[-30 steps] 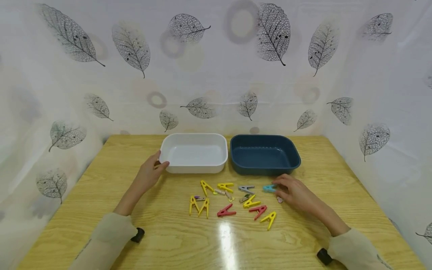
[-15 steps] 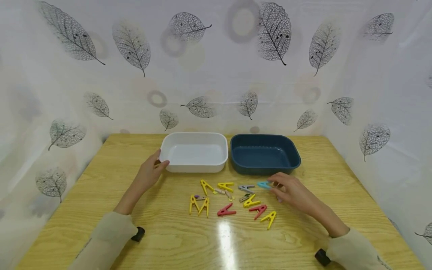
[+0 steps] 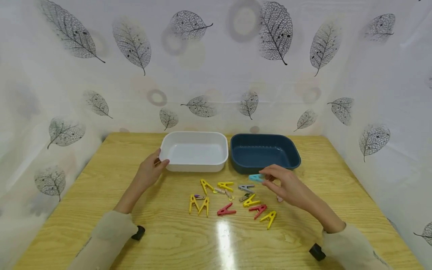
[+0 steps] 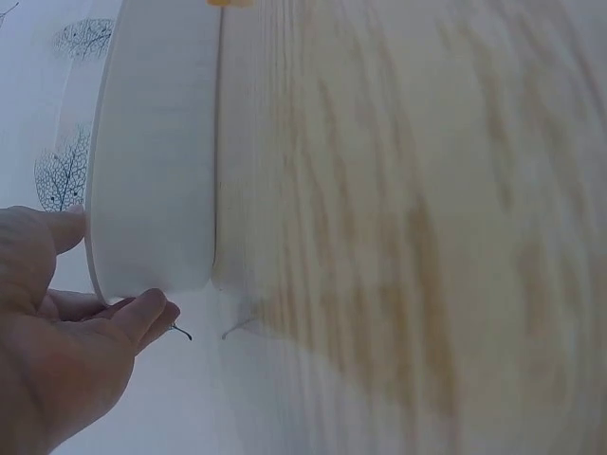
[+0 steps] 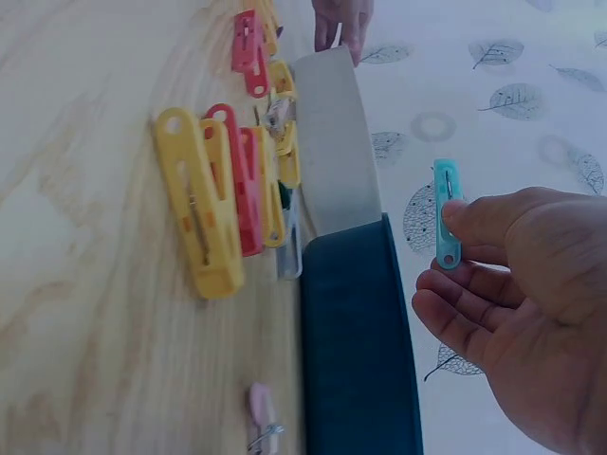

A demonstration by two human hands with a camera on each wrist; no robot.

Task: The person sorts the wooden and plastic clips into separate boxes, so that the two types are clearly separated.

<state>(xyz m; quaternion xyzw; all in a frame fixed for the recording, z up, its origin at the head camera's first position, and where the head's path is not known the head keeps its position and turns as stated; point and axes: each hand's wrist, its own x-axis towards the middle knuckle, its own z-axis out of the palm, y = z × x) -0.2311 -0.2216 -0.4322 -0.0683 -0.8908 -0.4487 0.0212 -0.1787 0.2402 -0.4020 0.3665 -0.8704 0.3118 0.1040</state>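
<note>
My right hand (image 3: 287,183) pinches a light blue clothespin (image 3: 255,177) between thumb and fingers, raised just in front of the dark blue tub (image 3: 249,169). In the right wrist view the clothespin (image 5: 446,185) points away from the fingertips, its spring showing. At the left, my left hand (image 3: 150,172) grips the near left corner of the white tub (image 3: 195,168). The left wrist view has its thumb on the rim and other fingers around the tub's end wall (image 4: 156,152). Both tubs hold nothing.
In front of the tubs lie several yellow clothespins (image 3: 251,201), red clothespins (image 3: 226,210), a grey clothespin (image 3: 246,188) and small wooden clips (image 3: 219,191). A small pinkish clip (image 5: 261,408) lies apart, below my right hand. A leaf-print curtain (image 3: 216,75) surrounds the table.
My right hand has lifted the light blue clothespin off the table and carried it left and up toward the dark blue tub. The left hand stays on the white tub.
</note>
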